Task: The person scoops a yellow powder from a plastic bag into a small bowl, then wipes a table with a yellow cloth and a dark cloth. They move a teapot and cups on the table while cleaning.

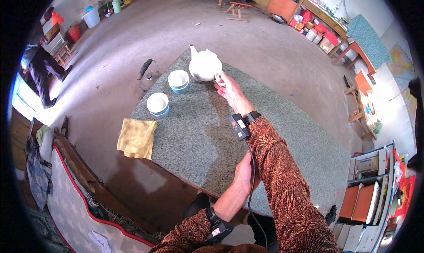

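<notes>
A white teapot (pixel 204 65) is at the far end of the speckled stone tabletop (pixel 198 130), its spout pointing away to the upper left. My right hand (pixel 228 90) is at the teapot's handle, fingers around it. Left of the teapot are stacked white and blue cups (pixel 178 80), and nearer to me a second stack of cups (pixel 158 104). A folded yellow cloth (pixel 137 137) hangs partly over the left edge. My left hand (pixel 245 175) lies under my right forearm near the front edge; its fingers are mostly hidden by the sleeve.
A kettle (pixel 149 80) with a black handle stands beyond the table's left edge. A person (pixel 43 67) is at the far left. A bed or couch with a star-patterned cover (pixel 86 206) lies at the lower left, shelves (pixel 367 186) at the right. A cable hangs from my right wrist device.
</notes>
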